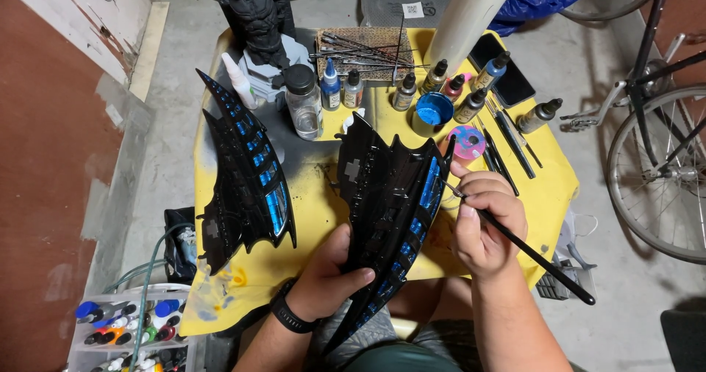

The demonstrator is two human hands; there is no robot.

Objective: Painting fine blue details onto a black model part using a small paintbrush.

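Note:
My left hand [327,273] grips the lower edge of a black bat-like wing piece [386,195] with blue painted panels, tilted over my lap. My right hand [482,221] holds a thin black paintbrush [537,258], its tip touching the blue panels on the wing's right edge. A second matching black and blue wing [246,173] lies on the yellow table [548,188] to the left.
Several small paint bottles [404,91], a clear jar [303,101], a blue paint cup [432,112], a pink and blue palette [468,142], loose brushes [507,140] and a black figure [257,15] crowd the table's far side. A bin of paint bottles [129,328] stands lower left, a bicycle wheel [658,173] at right.

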